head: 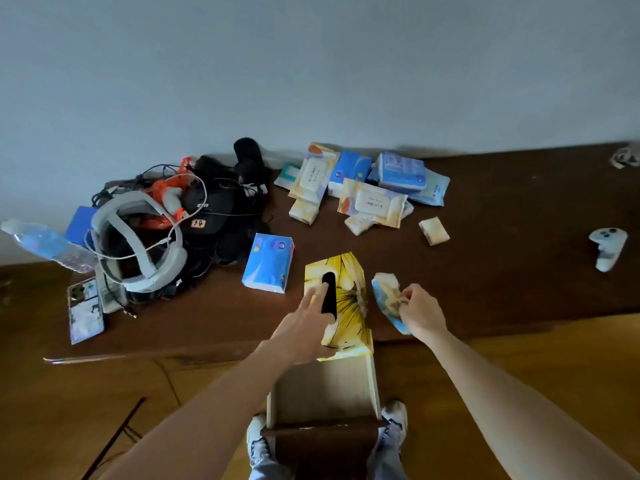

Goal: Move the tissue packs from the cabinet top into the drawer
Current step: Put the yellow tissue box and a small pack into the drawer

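Observation:
A yellow flowered tissue box (pixel 348 289) stands at the front edge of the dark brown cabinet top (pixel 502 265). My left hand (pixel 306 327) grips its near left side, fingers beside the black slot. My right hand (pixel 420 311) holds a small blue-and-cream tissue pack (pixel 386 294) just right of the box. The open drawer (pixel 325 386) lies below, pale inside and empty where visible. A blue tissue pack (pixel 268 266) lies left of the box. Several more packs (pixel 370 188) are piled at the back, with one small pack (pixel 434 231) apart.
A heap of black cables, a white headset (pixel 138 244) and an orange bag fills the left side. A water bottle (pixel 48 245) and a phone (pixel 86 311) lie far left. A white controller (pixel 609 247) sits at the right. My feet flank the drawer front.

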{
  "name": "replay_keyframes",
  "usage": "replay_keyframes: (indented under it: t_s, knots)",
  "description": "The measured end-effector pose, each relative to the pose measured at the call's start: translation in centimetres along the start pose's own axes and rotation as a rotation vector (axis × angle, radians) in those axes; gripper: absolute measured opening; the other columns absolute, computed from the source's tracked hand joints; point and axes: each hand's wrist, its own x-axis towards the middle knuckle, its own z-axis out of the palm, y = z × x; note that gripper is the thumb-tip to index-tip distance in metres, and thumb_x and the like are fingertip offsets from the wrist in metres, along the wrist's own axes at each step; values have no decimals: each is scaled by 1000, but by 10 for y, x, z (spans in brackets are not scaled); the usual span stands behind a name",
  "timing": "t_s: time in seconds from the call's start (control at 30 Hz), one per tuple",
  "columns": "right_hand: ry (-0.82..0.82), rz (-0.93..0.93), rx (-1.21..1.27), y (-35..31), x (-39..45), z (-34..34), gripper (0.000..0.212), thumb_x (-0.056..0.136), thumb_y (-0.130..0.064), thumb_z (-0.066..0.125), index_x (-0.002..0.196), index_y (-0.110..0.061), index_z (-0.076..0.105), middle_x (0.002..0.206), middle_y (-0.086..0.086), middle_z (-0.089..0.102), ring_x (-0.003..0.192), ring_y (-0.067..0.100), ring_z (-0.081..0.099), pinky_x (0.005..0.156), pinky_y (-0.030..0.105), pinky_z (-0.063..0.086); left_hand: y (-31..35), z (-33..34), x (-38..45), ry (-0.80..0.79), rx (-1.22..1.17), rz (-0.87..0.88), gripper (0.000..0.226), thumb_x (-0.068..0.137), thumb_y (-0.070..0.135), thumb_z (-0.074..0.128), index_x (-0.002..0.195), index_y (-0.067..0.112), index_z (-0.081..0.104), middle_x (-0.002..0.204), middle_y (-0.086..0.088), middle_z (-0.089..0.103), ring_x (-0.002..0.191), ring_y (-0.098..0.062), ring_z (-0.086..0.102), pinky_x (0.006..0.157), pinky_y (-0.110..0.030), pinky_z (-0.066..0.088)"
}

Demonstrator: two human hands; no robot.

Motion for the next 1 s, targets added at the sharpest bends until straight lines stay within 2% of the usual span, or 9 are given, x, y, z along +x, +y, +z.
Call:
replay_keyframes:
  t_s: [0.17, 0.33, 0.47, 0.63, 0.7, 0.77, 0.83, 0.9, 1.0]
  knots:
    - [-63, 85, 85, 45, -74, 43, 2, 105, -21, 51, 105, -21, 53, 94, -1, 61, 79, 14, 64, 64, 32, 58, 17, 63, -69, 45, -30, 124, 44, 82, 28, 78, 123, 23, 64, 163, -1, -29, 150, -22, -26, 93, -44, 55]
    - [-250, 127, 73, 112, -111, 110, 8, 104, -17, 50, 110, -17, 55, 99, 3, 65, 84, 18, 65, 73, 39, 59, 30, 150, -113, -86, 42, 127, 28, 81, 29, 75, 105, 25, 61, 161, -10, -33, 151, -26, -24, 76, -33, 58]
    - [-365, 172, 43, 164, -113, 162, 16, 101, -15, 55, 115, -11, 60, 109, 10, 67, 100, 28, 67, 88, 48, 58, 40, 231, -130, -217, -19, 19, 47, 83, 44, 73, 124, 26, 58, 163, -15, -26, 151, -28, -21, 92, -42, 56]
    - [-429, 150, 56, 210, -81, 237, 22, 101, -17, 54, 120, -8, 59, 112, 14, 69, 102, 31, 69, 83, 45, 60, 19, 322, -96, -333, -75, -136, 56, 85, 48, 70, 134, 26, 53, 164, -12, -23, 153, -28, -15, 102, -47, 50]
    - [-412, 113, 66, 220, -59, 270, 26, 101, -21, 56, 124, -9, 57, 114, 12, 69, 101, 30, 69, 74, 37, 57, 3, 355, -68, -363, -94, -200, 57, 86, 47, 70, 136, 25, 52, 165, -10, -20, 153, -26, -14, 103, -47, 48]
    - [-397, 62, 95, 226, -36, 302, 20, 99, -28, 59, 117, -18, 59, 109, 4, 71, 88, 17, 69, 66, 33, 56, -17, 388, -39, -366, -114, -247, 59, 87, 45, 69, 138, 22, 51, 167, -7, -12, 154, -23, -13, 104, -46, 46]
    - [-386, 0, 105, 231, -9, 336, 17, 96, -39, 64, 105, -26, 58, 100, -6, 70, 70, 2, 64, 56, 28, 52, -38, 418, -6, -354, -113, -258, 62, 88, 48, 67, 140, 20, 49, 166, -2, 11, 154, -22, -8, 103, -45, 46]
    - [-365, -68, 87, 234, 20, 369, 32, 92, -53, 66, 108, -27, 59, 95, -9, 67, 72, 8, 63, 57, 29, 48, -60, 445, 23, -326, -77, -254, 64, 87, 54, 64, 141, 23, 48, 155, 3, 38, 153, -21, 2, 108, -47, 40]
    - [-357, -172, 83, 239, 61, 416, 42, 93, -53, 66, 118, -20, 60, 97, -6, 69, 83, 15, 68, 67, 38, 59, -88, 486, 62, -227, 144, -150, 67, 83, 70, 52, 134, 29, 56, 137, 4, 59, 144, -22, 27, 122, -53, 7]
